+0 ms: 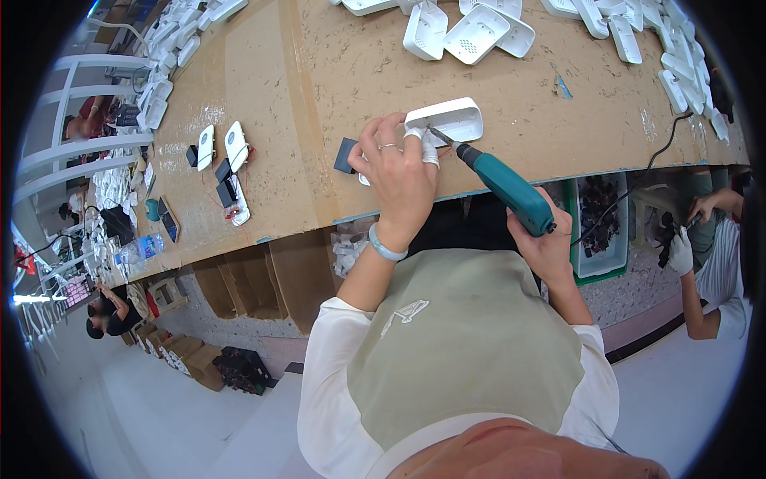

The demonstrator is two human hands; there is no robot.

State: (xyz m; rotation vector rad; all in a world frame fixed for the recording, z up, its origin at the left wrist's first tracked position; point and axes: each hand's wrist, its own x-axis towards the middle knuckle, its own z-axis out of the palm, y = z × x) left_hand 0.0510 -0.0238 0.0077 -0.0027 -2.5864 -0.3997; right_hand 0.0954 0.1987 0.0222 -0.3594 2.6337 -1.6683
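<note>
A white, open plastic housing (467,121) lies near the table's front edge, its hollow side facing me. My left hand (399,172) grips its left end, with white wraps on two fingers. In my right hand (550,243) is a teal electric screwdriver (511,188), held by its rear end. The bit slants up and left into the housing, its tip beside my left fingertips. Whether the tip meets a screw is too small to tell. A dark square block (345,156) lies left of my left hand, partly over a white piece that my hand mostly hides.
White housings (477,33) are heaped at the far side and both far corners. Left on the table (311,104) lie white panels (237,146) with dark blocks and wires. A black cable (638,176) hangs right, over a green-rimmed bin (610,267). A co-worker's gloved hand (681,251) is at far right.
</note>
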